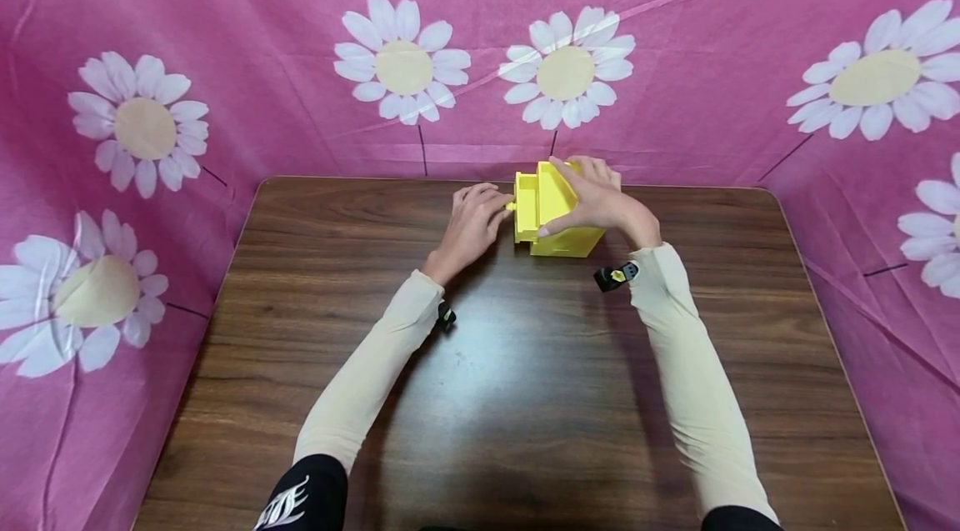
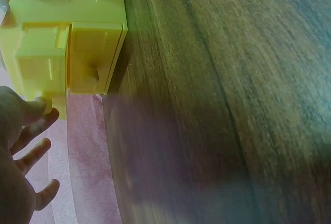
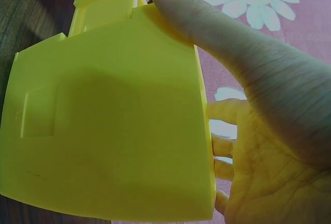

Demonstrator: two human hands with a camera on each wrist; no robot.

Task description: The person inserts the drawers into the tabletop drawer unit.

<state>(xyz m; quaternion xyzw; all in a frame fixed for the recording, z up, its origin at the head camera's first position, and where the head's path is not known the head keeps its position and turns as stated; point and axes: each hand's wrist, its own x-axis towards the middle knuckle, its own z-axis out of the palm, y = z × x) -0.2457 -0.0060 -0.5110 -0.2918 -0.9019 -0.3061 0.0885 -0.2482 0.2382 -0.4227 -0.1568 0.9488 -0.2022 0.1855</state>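
Observation:
A small yellow drawer cabinet (image 1: 567,243) stands near the far edge of the table, its drawer fronts facing left. The upper drawer (image 1: 528,202) is pulled partway out, and its inside looks bare from above. My left hand (image 1: 472,222) pinches the round knob (image 2: 48,105) of that drawer between thumb and forefinger, the other fingers spread apart. Below it, the lower drawer (image 2: 94,53) sits in the cabinet, its knob untouched. My right hand (image 1: 600,197) grips the cabinet body from above, thumb on the near top edge and fingers over the far side.
The brown wood-grain table (image 1: 480,398) spreads out in front of the cabinet. A pink cloth (image 1: 285,97) with large white daisies hangs close behind the table and along both sides. Small black wrist cameras (image 1: 615,275) sit at both cuffs.

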